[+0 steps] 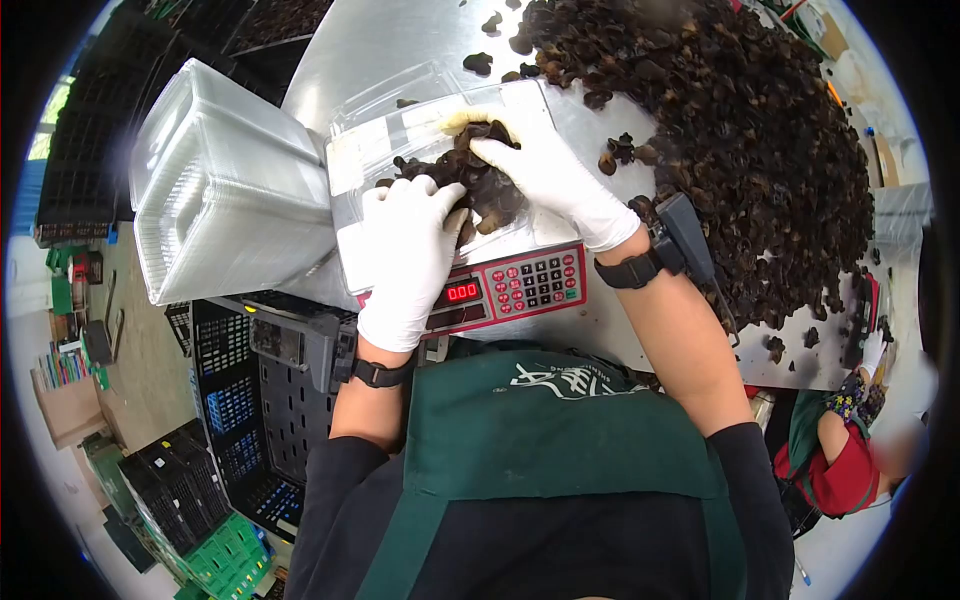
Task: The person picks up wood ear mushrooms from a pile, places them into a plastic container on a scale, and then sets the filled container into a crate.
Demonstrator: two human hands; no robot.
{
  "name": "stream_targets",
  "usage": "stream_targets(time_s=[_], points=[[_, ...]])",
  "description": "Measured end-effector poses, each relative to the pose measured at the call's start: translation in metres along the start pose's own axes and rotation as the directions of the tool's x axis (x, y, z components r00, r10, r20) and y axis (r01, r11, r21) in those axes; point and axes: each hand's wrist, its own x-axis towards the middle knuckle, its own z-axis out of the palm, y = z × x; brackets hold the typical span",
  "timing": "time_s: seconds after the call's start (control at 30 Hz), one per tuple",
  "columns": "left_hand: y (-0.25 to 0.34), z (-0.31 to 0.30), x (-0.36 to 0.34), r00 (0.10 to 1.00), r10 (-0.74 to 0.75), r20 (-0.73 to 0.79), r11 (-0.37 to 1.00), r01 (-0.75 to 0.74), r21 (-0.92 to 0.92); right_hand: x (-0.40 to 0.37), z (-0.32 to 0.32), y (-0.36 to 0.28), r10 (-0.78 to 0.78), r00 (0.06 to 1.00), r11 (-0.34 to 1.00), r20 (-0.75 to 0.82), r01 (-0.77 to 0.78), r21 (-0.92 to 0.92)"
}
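Observation:
Both my hands wear white gloves and work over a digital scale whose red display reads 0.00. Between them lies a clump of dark brown wood ear mushrooms, which appears to sit in a clear plastic tray on the scale's platform. My right hand curves round the far and right side of the clump, thumb and fingers closed on some pieces. My left hand is at the near left edge, its fingers curled against the mushrooms. Its fingertips are partly hidden.
A tall stack of nested clear plastic trays stands left of the scale. A large heap of wood ear mushrooms covers the right of the metal table. Black crates are below left. Another person in a red sleeve is at the right.

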Motion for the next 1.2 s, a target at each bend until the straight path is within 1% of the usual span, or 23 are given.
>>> stream_targets(time_s=[0.03, 0.13, 0.23, 0.33, 0.43, 0.47, 0.53, 0.57, 0.6, 0.63, 0.7, 0.73, 0.83, 0.87, 0.9, 0.93, 0.97, 1.0, 1.03, 1.07, 1.13, 1.17, 1.2], points=[[0.002, 0.001, 0.001, 1.0, 0.01, 0.005, 1.0, -0.01, 0.012, 0.0, 0.001, 0.0, -0.023, 1.0, 1.0, -0.017, 0.023, 0.006], [0.007, 0.003, 0.005, 0.994, -0.056, 0.097, 0.993, 0.046, 0.105, 0.0, 0.004, 0.003, -0.017, 0.999, 0.999, -0.03, 0.016, -0.028], [0.005, 0.014, 0.009, 0.987, -0.072, 0.142, 0.993, 0.057, 0.104, 0.001, 0.001, 0.007, 0.021, 0.999, 1.0, 0.025, -0.02, -0.023], [0.002, 0.015, 0.006, 0.993, -0.071, 0.094, 0.997, 0.069, 0.028, 0.001, 0.0, 0.011, 0.05, 0.998, 0.998, 0.032, -0.051, 0.034], [0.001, -0.01, 0.004, 0.985, -0.098, 0.144, 0.97, 0.127, -0.207, 0.0, 0.0, 0.009, -0.021, 1.0, 1.0, 0.016, 0.021, 0.011], [-0.007, -0.009, -0.002, 0.984, -0.1, 0.146, 0.908, 0.151, -0.39, -0.001, 0.002, 0.01, -0.05, 0.999, 0.997, 0.005, 0.051, -0.053], [-0.012, -0.013, -0.009, 0.96, -0.2, 0.194, 0.78, 0.276, -0.561, -0.005, 0.01, 0.015, -0.109, 0.994, 0.979, -0.008, 0.106, -0.177], [-0.016, -0.014, -0.012, 0.943, -0.246, 0.224, 0.698, 0.332, -0.634, -0.005, 0.018, 0.021, -0.232, 0.973, 0.954, -0.004, 0.227, -0.196], [-0.021, -0.007, -0.015, 0.957, -0.257, 0.137, 0.642, 0.275, -0.716, -0.006, 0.021, 0.02, -0.281, 0.959, 0.919, 0.034, 0.279, -0.278], [-0.025, -0.005, -0.018, 0.945, -0.29, 0.151, 0.594, 0.302, -0.746, -0.007, 0.024, 0.018, -0.326, 0.942, 0.874, 0.076, 0.331, -0.355], [-0.027, -0.004, -0.02, 0.918, -0.352, 0.18, 0.489, 0.345, -0.801, -0.009, 0.025, 0.014, -0.323, 0.942, 0.863, 0.09, 0.332, -0.38], [-0.028, -0.004, -0.02, 0.923, -0.345, 0.168, 0.481, 0.328, -0.813, -0.009, 0.025, 0.015, -0.336, 0.938, 0.855, 0.084, 0.341, -0.391], [-0.021, -0.014, -0.016, 0.85, -0.441, 0.288, 0.385, 0.469, -0.795, -0.01, 0.028, 0.015, -0.326, 0.943, 0.867, 0.069, 0.327, -0.376], [-0.02, -0.014, -0.017, 0.837, -0.46, 0.297, 0.384, 0.49, -0.783, -0.01, 0.028, 0.013, -0.316, 0.947, 0.872, 0.06, 0.315, -0.374], [-0.019, -0.013, -0.017, 0.828, -0.467, 0.309, 0.379, 0.503, -0.777, -0.011, 0.031, 0.016, -0.377, 0.926, 0.853, 0.023, 0.357, -0.38], [-0.02, -0.015, -0.016, 0.823, -0.459, 0.333, 0.387, 0.523, -0.759, -0.014, 0.032, 0.014, -0.405, 0.914, 0.831, 0.013, 0.374, -0.412], [-0.017, -0.02, -0.013, 0.77, -0.489, 0.41, 0.337, 0.6, -0.725, -0.017, 0.033, 0.01, -0.428, 0.904, 0.805, 0.003, 0.382, -0.453], [-0.014, -0.024, -0.011, 0.74, -0.507, 0.442, 0.3, 0.632, -0.714, -0.018, 0.033, 0.006, -0.405, 0.914, 0.81, 0.011, 0.364, -0.461], [-0.012, -0.023, -0.012, 0.763, -0.508, 0.4, 0.326, 0.6, -0.731, -0.018, 0.034, 0.004, -0.38, 0.925, 0.817, 0.017, 0.345, -0.463], [-0.018, -0.02, -0.015, 0.784, -0.473, 0.401, 0.332, 0.581, -0.743, -0.018, 0.036, 0.004, -0.386, 0.922, 0.804, 0.019, 0.347, -0.483], [-0.017, -0.018, -0.014, 0.794, -0.446, 0.414, 0.261, 0.558, -0.788, -0.018, 0.037, 0.006, -0.408, 0.913, 0.782, 0.03, 0.366, -0.505], [-0.017, -0.018, -0.016, 0.792, -0.441, 0.422, 0.235, 0.556, -0.797, -0.02, 0.035, 0.008, -0.38, 0.924, 0.791, 0.023, 0.339, -0.509], [-0.015, -0.02, -0.014, 0.781, -0.442, 0.441, 0.25, 0.579, -0.776, -0.02, 0.035, 0.009, -0.357, 0.934, 0.805, 0.025, 0.321, -0.499]])
